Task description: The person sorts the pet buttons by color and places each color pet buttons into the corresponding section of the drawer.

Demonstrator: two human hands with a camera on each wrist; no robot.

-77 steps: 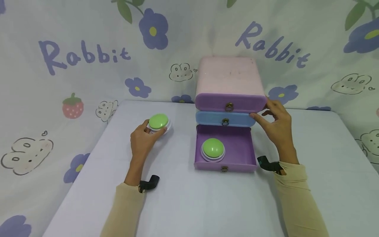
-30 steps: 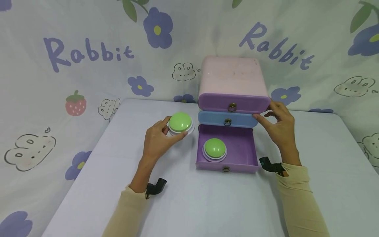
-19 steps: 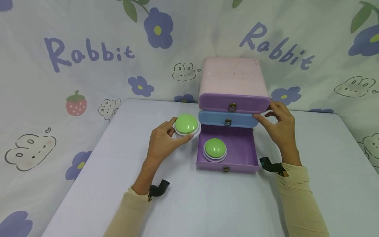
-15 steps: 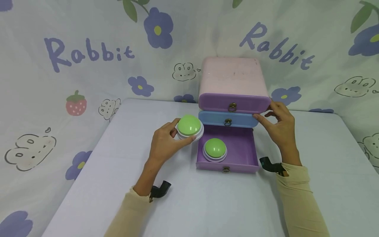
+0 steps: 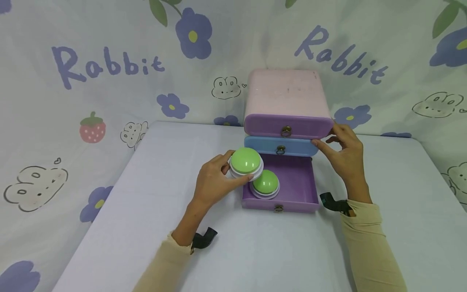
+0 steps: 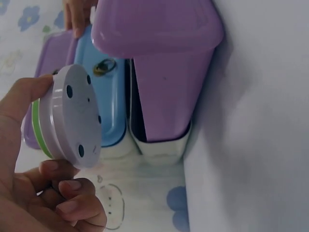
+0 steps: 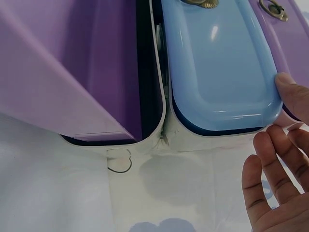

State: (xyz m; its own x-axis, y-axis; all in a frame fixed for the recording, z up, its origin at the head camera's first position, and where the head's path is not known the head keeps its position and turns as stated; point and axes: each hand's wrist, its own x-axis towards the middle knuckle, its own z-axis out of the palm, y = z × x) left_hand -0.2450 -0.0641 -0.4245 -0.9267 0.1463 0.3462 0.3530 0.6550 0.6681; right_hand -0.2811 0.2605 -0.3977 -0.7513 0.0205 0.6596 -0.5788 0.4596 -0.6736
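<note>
In the head view my left hand (image 5: 215, 182) holds a green push button (image 5: 246, 160) with a round white base, thumb at the near side and fingers at the far side. The button is raised and overlaps the left edge of the pulled-out bottom drawer (image 5: 297, 205). The left wrist view shows its white underside (image 6: 79, 116) with several holes. A second green push button (image 5: 265, 182) sits in the drawer's left part. My right hand (image 5: 344, 156) touches the drawer cabinet (image 5: 284, 91) at its right side, thumb on the edge of the blue drawer (image 5: 262, 147).
Above the blue drawer is a closed purple drawer (image 5: 266, 126); each drawer front has a small ring pull. A white-covered table (image 5: 255, 251) lies underneath, and a printed curtain (image 5: 127, 32) hangs close behind the cabinet.
My left hand has carried its push button from the left side of the table rightward to the bottom drawer's left edge. My right hand stays at the cabinet's side.
</note>
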